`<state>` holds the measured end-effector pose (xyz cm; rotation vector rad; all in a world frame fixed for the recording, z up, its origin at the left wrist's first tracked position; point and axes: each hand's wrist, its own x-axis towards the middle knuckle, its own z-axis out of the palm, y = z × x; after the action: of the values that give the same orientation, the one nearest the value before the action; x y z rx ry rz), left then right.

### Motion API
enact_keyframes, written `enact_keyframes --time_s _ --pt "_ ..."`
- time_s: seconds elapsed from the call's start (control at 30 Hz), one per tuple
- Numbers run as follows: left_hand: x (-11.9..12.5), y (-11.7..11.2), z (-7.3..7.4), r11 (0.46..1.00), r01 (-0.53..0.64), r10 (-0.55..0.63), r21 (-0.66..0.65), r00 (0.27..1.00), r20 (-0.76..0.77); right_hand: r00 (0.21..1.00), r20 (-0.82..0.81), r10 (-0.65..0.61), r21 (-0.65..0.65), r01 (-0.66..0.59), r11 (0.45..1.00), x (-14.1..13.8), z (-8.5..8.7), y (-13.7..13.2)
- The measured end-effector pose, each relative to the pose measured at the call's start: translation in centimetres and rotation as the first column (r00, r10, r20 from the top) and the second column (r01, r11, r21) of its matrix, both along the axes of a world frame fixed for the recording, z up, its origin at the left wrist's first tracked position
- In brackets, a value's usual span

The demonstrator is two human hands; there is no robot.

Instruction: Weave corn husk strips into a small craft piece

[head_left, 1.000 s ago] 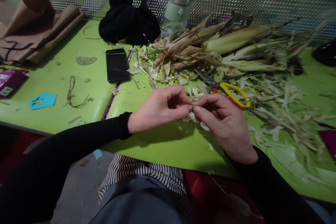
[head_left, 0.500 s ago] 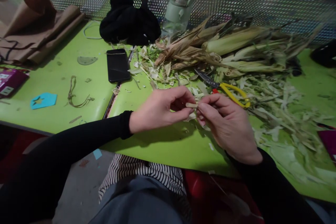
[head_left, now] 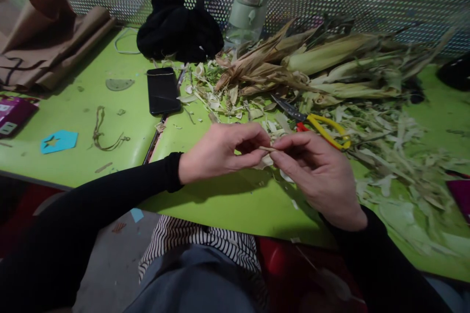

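Observation:
A short, thin tan strip [head_left: 266,148], perhaps folded corn husk, spans the fingertips of both hands above the table's front part. My right hand [head_left: 319,171] pinches its right end between thumb and forefinger. At the other end, my left hand [head_left: 227,150] is closed around it, thumb below and fingers curled above. Just beyond my right hand lie scissors [head_left: 326,129] with yellow and red handles and dark blades. Shredded husk pieces [head_left: 389,142] spread to the right, and a pile of corn husks [head_left: 330,56] is behind them.
A black phone [head_left: 163,90], a green protractor [head_left: 119,84], a blue paper cutout [head_left: 58,141] and a twisted cord [head_left: 106,132] lie to the left. At the back are a black cloth [head_left: 179,24], a pale green bottle [head_left: 246,10] and brown paper [head_left: 62,44] before a perforated screen.
The strip has turned between my fingers, from its flat face to a thinner edge. My right fingertips have shifted slightly left, closer to my left hand.

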<state>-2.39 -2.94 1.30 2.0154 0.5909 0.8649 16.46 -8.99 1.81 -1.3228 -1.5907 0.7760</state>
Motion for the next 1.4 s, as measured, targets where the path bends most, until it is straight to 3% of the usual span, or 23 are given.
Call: enact_keyframes --time_s 0.1,0.27,0.37,0.5,0.6,0.73,0.87,1.03,1.2,1.3,1.4 --pt "0.0 0.1 0.1 0.998 0.027 -0.024 0.062 0.999 -0.033 1.0 -0.025 0.018 -0.035 -0.019 0.999 0.0 0.1 0.1" --pt "-0.5 0.9 0.7 0.998 0.059 -0.062 -0.035 0.996 -0.071 0.997 -0.076 -0.026 -0.09 0.019 0.996 0.8 -0.3 0.3" --pt "-1.4 2.4 1.2 0.995 -0.093 0.095 0.02 0.985 -0.145 0.98 -0.153 -0.126 -0.118 0.108 0.987 1.5 -0.8 0.8" --pt "-2.1 4.1 0.8 0.94 -0.266 0.331 0.212 0.864 -0.38 0.927 -0.328 -0.18 -0.248 0.099 0.964 1.8 -0.8 1.7" --pt "-1.9 4.1 0.0 0.926 -0.218 0.358 0.307 0.765 -0.535 0.878 -0.444 -0.176 -0.353 0.009 0.936 1.6 -0.4 2.1" --pt "-1.9 3.7 -0.3 0.904 -0.178 0.403 0.389 0.659 -0.635 0.852 -0.489 -0.186 -0.382 -0.018 0.924 1.4 -0.2 2.2" --pt "-2.3 4.2 -0.1 0.835 -0.255 0.534 0.487 0.585 -0.61 0.849 -0.49 -0.199 -0.386 -0.006 0.923 1.4 -0.2 2.2" --pt "-2.4 4.7 -0.4 0.82 -0.259 0.543 0.51 0.631 -0.554 0.843 -0.503 -0.19 -0.375 -0.014 0.927 1.6 -0.4 2.2" --pt "-3.1 5.1 0.3 0.787 -0.3 0.598 0.539 0.584 -0.548 0.844 -0.508 -0.169 -0.34 -0.016 0.94 1.7 -0.6 2.3" --pt "-3.5 5.3 0.9 0.743 -0.354 0.65 0.568 0.584 -0.487 0.835 -0.518 -0.186 -0.306 0.022 0.952 2.1 -0.4 2.4" --pt "-3.3 5.1 0.8 0.74 -0.35 0.642 0.575 0.622 -0.447 0.833 -0.507 -0.221 -0.277 0.085 0.957 2.6 0.0 2.4"
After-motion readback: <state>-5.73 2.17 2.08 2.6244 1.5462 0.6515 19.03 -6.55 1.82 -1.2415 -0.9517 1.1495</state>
